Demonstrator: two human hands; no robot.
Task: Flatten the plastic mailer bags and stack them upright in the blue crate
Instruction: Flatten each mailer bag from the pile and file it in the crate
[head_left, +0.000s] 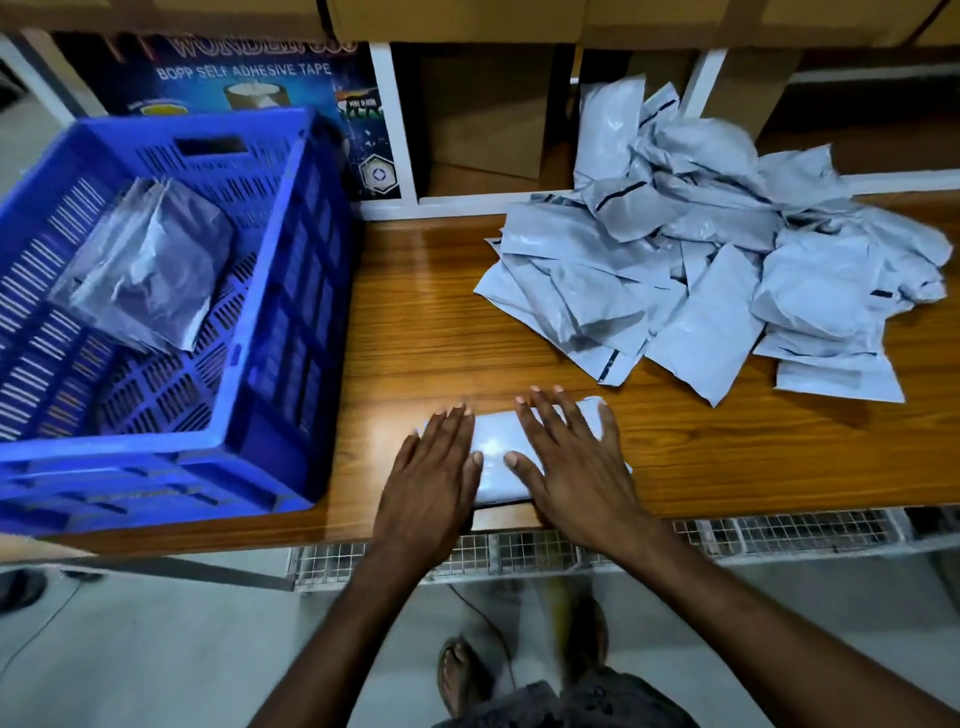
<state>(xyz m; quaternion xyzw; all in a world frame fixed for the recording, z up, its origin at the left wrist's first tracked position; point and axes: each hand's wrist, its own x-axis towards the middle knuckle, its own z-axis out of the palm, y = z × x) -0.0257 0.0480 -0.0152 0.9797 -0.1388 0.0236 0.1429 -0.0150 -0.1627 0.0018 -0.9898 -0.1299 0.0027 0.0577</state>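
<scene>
At the wooden table's (431, 332) near edge I see a smooth grey plastic mailer (496, 447) lying flat; my left hand (431, 473) and right hand (571, 467) press it, fingers straight, beside the slotted blue crate (291, 291).

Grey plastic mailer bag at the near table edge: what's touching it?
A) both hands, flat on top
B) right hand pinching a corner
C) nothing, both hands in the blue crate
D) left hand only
A: the left hand and right hand both lie with straight fingers on the grey plastic mailer bag.
</scene>
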